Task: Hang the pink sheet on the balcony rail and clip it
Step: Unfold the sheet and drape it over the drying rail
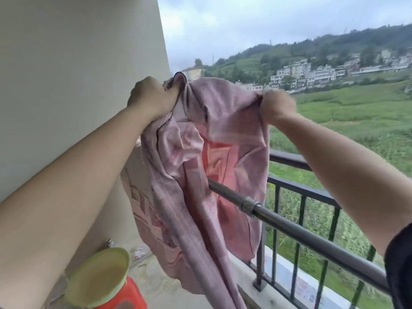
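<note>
The person is holding the pink sheet (pixel 200 152) up in the air with both arms stretched out; the left hand (pixel 151 97) is gripping one bunched top corner, its fingers (pixel 169 94) curling tightly into the cloth with a small flap sticking up just above them; the right hand (pixel 277 105) is gripping the other end of the top edge, its fingers (pixel 266 101) closing round the fabric, though blur is hiding how each one is lying. Between the two sets of fingers the top edge is sagging slightly; below them the sheet is hanging in loose, crumpled folds, its long tail trailing down towards the balcony floor (pixel 169 284). Well below the right fingers a grey pole (pixel 289 230) is emerging from behind the hanging cloth and running off to the right; whether the sheet is resting on it I cannot tell. Just beyond the pole the black balcony rail (pixel 298 188) is standing with its upright bars. Left of the left fingers a pale wall (pixel 78 63) is rising; far below them a pale green round container (pixel 100 277) is sitting on something orange (pixel 131 295).
</note>
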Motion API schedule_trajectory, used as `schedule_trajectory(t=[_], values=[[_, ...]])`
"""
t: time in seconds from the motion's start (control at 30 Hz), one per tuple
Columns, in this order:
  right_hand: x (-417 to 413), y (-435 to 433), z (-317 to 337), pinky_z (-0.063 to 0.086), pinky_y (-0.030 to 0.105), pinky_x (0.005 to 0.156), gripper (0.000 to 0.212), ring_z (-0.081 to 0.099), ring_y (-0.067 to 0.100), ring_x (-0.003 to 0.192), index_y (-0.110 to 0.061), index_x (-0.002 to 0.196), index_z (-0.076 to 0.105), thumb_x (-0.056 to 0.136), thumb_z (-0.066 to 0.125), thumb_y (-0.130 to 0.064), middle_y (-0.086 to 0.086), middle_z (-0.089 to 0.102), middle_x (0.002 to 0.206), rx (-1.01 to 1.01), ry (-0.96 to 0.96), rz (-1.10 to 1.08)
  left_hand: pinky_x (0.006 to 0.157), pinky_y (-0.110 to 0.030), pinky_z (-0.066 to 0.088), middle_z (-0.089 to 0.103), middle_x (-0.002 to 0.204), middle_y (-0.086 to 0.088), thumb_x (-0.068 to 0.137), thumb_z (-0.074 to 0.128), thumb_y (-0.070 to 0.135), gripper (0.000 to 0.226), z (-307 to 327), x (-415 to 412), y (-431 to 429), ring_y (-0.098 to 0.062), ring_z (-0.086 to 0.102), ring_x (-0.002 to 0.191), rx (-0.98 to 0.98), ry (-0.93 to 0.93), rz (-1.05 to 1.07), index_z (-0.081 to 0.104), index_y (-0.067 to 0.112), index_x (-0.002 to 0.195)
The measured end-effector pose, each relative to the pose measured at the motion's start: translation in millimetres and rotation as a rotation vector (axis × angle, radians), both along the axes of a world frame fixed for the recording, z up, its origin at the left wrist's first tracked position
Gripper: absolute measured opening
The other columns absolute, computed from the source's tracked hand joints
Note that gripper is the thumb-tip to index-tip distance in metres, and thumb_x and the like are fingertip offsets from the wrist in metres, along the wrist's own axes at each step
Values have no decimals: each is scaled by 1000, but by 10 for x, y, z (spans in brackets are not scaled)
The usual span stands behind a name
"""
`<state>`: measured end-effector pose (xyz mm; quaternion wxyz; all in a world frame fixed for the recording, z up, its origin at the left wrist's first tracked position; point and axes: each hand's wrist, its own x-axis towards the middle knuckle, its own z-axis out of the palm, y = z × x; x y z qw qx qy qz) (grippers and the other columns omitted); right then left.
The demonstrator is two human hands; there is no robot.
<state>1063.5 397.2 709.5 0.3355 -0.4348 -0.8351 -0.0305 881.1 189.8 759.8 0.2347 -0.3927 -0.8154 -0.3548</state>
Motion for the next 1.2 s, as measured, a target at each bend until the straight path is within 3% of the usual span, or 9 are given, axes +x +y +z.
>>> schedule_trajectory(t=[0.17,0.27,0.37,0.53,0.73,0.8,0.93,1.1,1.2], values=[[689,-92,142,43,37,66,19,58,30,81,-5,102,57,99,40,-13,16,56,87,128,35,-245,65,-37,34,63,93,-24,97,28,65,74,-10,607,-248,-41,60,81,12,571,24,69,4,92],[988,-312,64,53,29,57,27,62,27,74,2,100,61,97,43,-18,16,62,93,-281,-32,-231,61,-36,28,57,77,-17,98,27,64,67,-79,1014,-444,-37,54,70,73,660,-60,64,10,83],[1279,-733,-201,51,24,43,37,62,24,55,4,122,53,100,44,-23,21,66,99,-969,-132,-109,55,-31,24,42,59,-3,98,29,64,63,-241,1376,-613,-30,42,58,96,413,-224,47,13,66],[1564,-1506,-746,48,49,102,61,69,32,101,3,122,61,104,31,-47,23,69,116,-1367,-426,65,44,-25,17,41,52,4,94,38,65,62,-685,1789,-920,-9,35,45,119,226,-385,42,15,57],[1864,-2010,-892,59,43,83,29,73,27,81,-3,106,69,94,62,-28,10,75,93,-951,-58,14,53,-30,36,50,56,4,87,44,71,58,-993,2245,-1317,-29,57,60,129,112,-558,52,17,66],[2117,-2036,-833,63,41,67,23,74,29,73,1,102,68,99,54,-18,15,75,89,-768,331,-83,54,-30,37,52,60,4,84,51,67,51,-1001,2394,-1490,-28,55,61,129,103,-567,57,18,73],[2692,-2245,-483,59,29,52,29,70,19,61,4,103,57,104,29,0,15,69,88,-1084,1122,184,53,-28,33,49,59,9,80,64,55,39,-1030,2711,-1751,-22,51,59,114,-15,-621,54,18,75],[3353,-2477,-283,58,19,65,22,60,8,70,4,88,59,99,41,6,7,58,85,-1047,1088,256,50,-25,32,50,62,9,80,68,37,23,-1178,3214,-1875,-18,51,62,6,-163,-692,51,22,74],[3994,-2326,-267,41,14,39,17,48,5,46,-4,81,53,94,51,6,5,48,73,-860,1049,28,50,-24,33,54,71,7,79,70,35,25,-1242,3659,-1915,-13,52,64,-96,-167,-729,55,18,90]])
